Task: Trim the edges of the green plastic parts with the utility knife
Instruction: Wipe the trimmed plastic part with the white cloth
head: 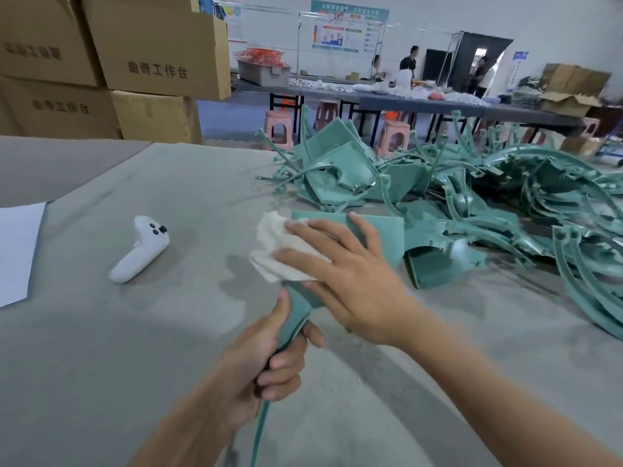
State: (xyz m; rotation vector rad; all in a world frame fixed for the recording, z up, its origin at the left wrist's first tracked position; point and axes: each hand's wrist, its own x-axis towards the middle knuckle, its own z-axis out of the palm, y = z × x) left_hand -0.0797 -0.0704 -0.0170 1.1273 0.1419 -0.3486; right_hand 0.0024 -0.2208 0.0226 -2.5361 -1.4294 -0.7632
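Observation:
My left hand [269, 358] grips the narrow stem of a green plastic part [381, 230], whose flat end lies on the grey table [135, 348]. My right hand [347, 264] lies with straight fingers on a white cloth [279, 241], pressing it against the flat face of that part. A big heap of green plastic parts [472, 183] covers the right side of the table. No utility knife shows in this view.
A white hand controller [140, 249] lies left of the part, and a white sheet [17, 251] sits at the left edge. Stacked cardboard boxes [111, 62] stand at the back left. Beyond are pink stools [392, 136], a long table and several people.

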